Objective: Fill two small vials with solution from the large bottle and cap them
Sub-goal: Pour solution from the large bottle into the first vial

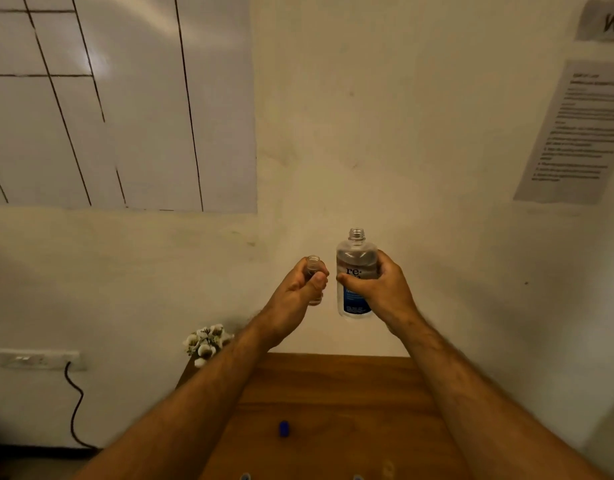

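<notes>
Fingers of left hand (295, 289) curl round small vial (314, 271); right hand (381, 285) wraps uncapped large bottle (355, 268), both upright.

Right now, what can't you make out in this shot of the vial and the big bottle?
All in the head view:
- Small vial: left hand covers its middle, so fill level is hidden.
- Large bottle: right hand hides most of the label.
- Wall sheet: print blurred.
- Items at the table's near end: cut by bottom edge.
</notes>
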